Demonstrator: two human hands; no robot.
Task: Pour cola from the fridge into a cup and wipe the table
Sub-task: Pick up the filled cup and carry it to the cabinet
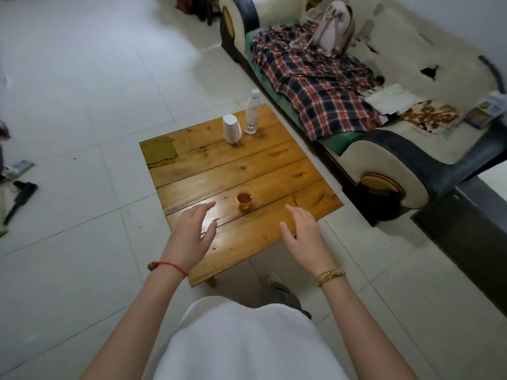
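Note:
A small clear cup (244,199) holding brown liquid stands near the front of the low wooden table (277,171). My left hand (192,234) hovers over the table's near left part, fingers relaxed and spread, holding nothing. My right hand (303,234) hovers over the near right edge, also relaxed and empty. The cup sits between and a little beyond both hands, touched by neither. No cola bottle, cloth or fridge is in view.
At the table's far side stand a white paper roll (231,129) and a clear plastic water bottle (252,112). A sofa (384,152) with a plaid cloth and a bag runs along the right. White tiled floor surrounds the table; dark items (20,197) lie at far left.

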